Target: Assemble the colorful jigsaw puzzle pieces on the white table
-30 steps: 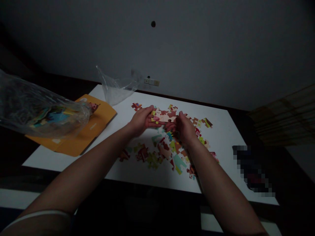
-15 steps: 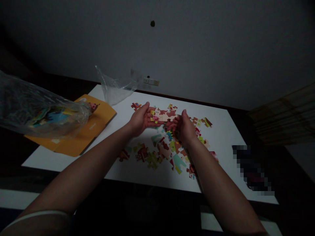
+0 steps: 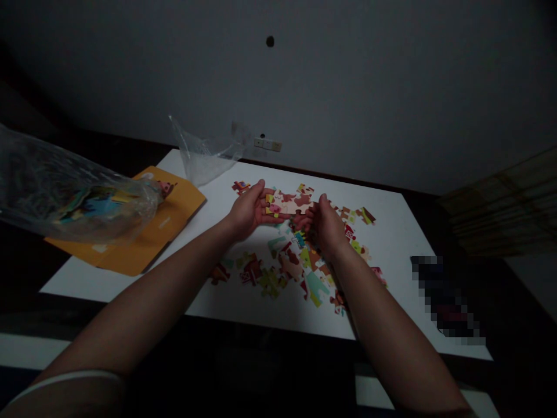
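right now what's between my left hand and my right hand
In the head view, a joined strip of puzzle pieces spans the gap; the left hand grips one end, the right hand the other.

Head-worn view, downward onto near table (image 3: 404, 232)

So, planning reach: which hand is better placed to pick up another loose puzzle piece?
Probably right: the right hand sits nearest the loose pieces, while the left hand cradles the joined pieces.
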### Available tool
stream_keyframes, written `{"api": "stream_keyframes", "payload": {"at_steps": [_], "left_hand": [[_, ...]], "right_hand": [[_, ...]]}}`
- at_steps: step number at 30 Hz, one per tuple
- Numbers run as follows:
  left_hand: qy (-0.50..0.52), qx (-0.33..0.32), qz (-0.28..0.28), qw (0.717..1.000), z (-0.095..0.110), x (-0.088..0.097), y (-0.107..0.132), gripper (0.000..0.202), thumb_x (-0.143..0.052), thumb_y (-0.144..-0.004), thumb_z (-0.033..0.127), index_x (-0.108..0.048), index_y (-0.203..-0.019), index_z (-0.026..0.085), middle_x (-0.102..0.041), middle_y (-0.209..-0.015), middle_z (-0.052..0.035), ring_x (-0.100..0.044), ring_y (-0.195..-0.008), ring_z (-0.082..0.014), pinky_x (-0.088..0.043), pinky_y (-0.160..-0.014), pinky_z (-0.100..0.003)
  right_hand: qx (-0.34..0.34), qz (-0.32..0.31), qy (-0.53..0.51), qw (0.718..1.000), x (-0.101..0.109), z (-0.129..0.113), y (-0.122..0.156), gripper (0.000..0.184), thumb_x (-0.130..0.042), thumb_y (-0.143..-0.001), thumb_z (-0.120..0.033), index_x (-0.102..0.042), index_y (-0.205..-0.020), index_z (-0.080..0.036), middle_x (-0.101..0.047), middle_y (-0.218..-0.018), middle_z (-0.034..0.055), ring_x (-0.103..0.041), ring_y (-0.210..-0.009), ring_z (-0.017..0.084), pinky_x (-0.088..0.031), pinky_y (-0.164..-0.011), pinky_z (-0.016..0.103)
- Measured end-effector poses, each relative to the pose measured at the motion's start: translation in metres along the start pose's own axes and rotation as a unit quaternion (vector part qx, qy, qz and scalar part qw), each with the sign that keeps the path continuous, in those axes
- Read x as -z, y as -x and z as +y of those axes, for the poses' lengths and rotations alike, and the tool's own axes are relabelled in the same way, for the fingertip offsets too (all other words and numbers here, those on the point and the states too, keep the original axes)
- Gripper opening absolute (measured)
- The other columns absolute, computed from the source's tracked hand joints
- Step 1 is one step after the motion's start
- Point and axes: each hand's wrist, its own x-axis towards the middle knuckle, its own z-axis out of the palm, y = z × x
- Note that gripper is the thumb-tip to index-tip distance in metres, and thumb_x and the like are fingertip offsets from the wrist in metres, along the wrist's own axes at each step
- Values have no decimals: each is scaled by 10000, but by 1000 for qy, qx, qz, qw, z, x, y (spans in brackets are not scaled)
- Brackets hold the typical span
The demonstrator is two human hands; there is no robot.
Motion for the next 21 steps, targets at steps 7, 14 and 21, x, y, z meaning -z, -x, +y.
{"api": "stream_keyframes", "payload": {"at_steps": [7,14,21], "left_hand": [[4,-24,4,1000,-3,0,-1,372,-794,-1027,488,-718,-1069,126,-825,-930,-153,-854,-787,-275,-756,-726,-410],[-66,-86,1,994,-5,0,1,156,-851,-889,225,-729,-920,132,-751,-835,-60,-754,-711,-167,-737,-674,-320],[-130,-118,-10,984,-8,2,3,333,-994,-719,180,-803,-985,123,-854,-1052,-124,-821,-841,-193,-701,-726,-272]], "right_hand": [[11,6,24,1000,1,0,1,785,-590,-853,-1057,-557,-745,-280,-798,-723,94,-711,-551,201,-403,-490,349],[15,2,39,999,2,1,1,816,-557,-866,-1063,-631,-723,-263,-792,-702,97,-684,-530,185,-412,-506,340],[23,-1,50,998,2,-2,1,787,-523,-915,-1032,-631,-755,-269,-797,-722,107,-717,-585,196,-433,-533,342]]}}
